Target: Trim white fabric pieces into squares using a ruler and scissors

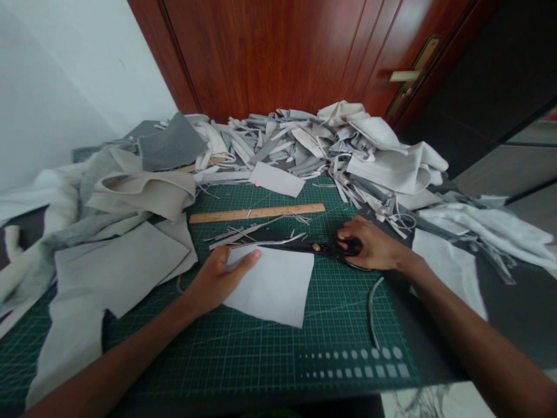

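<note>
Under left hand (213, 280), fingers pressed together flat on pale fabric square (274, 287), atop green cutting mat (348, 331); just right of those fingers, right hand (372, 247) curls through black shears (315, 247) bows, blades along the square's top edge.

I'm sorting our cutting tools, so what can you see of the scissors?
The scissors are long, with dark blades and a black grip joined at a brass-coloured screw. They lie almost flat above the green cutting mat, blades pointing left along the top edge of a pale sheet. The right hand holds the grip. The blades look nearly closed.
</note>
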`<state>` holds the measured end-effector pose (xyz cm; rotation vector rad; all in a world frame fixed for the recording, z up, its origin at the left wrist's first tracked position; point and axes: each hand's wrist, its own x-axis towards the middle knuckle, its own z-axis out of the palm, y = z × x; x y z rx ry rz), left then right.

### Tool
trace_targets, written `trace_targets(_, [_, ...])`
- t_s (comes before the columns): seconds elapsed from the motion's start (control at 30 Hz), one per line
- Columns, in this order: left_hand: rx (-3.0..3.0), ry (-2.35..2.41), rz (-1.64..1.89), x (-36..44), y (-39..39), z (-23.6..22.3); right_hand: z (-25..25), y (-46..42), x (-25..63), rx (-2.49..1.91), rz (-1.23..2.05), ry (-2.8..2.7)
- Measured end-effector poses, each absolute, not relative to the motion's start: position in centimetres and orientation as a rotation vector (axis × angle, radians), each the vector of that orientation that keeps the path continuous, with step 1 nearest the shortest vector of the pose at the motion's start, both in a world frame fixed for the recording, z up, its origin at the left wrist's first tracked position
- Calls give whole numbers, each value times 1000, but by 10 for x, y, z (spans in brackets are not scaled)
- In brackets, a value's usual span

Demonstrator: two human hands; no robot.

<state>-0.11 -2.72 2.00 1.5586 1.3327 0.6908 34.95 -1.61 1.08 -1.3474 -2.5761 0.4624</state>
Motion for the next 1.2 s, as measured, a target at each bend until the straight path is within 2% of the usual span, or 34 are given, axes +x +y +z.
trace_targets(0.33, [1590,1268,562,3,-30,19,14,-21,340,-1372,442,-2593])
trace_targets(0.6, [1665,1290,665,2,-28,16,11,-21,339,-1330,459,-2587])
trace_targets(1.2, [1568,1285,646,6,-30,18,3,-18,341,-1280,435,-2544])
